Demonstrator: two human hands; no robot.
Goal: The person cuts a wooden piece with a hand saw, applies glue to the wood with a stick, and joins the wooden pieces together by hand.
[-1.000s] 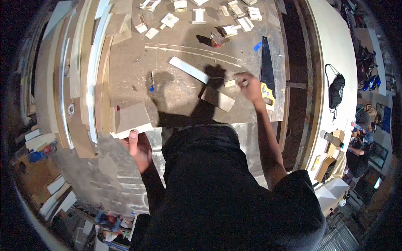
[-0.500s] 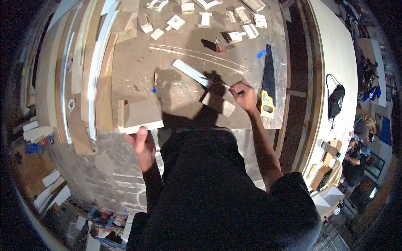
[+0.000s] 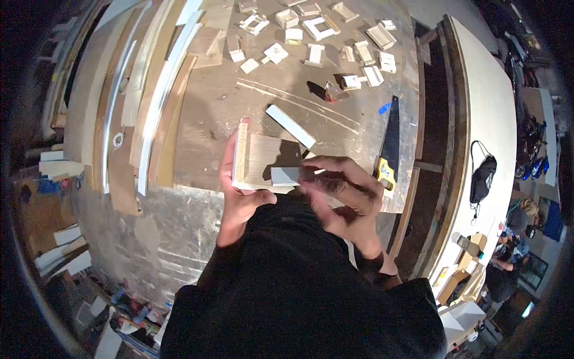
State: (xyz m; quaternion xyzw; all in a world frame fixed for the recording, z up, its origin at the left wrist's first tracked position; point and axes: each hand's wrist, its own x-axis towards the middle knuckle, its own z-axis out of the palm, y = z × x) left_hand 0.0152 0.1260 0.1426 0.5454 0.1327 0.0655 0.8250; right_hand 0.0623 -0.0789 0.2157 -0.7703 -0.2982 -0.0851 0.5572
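My left hand [image 3: 236,200] grips a wooden piece [image 3: 257,157] with a raised strip along its left side, holding it up in front of my body. My right hand [image 3: 347,194] pinches a small grey-white block [image 3: 285,176] against the right part of that piece, near its lower edge. Just beyond my hands, a long white strip [image 3: 290,126] lies slanted on the table [image 3: 209,107]. To the right of my right hand is a handsaw with a yellow handle [image 3: 387,173].
Long boards [image 3: 158,90] are stacked at the left. Several small wooden assemblies [image 3: 320,27] lie at the far side, with thin strips [image 3: 299,106] nearer. At the right, a pale board [image 3: 487,113] bears a black bag [image 3: 483,179]. A person [image 3: 505,263] is at the far right.
The wooden piece has been lifted and moved right, in front of my body. My right hand has come left to it with the small block. The view has shifted.
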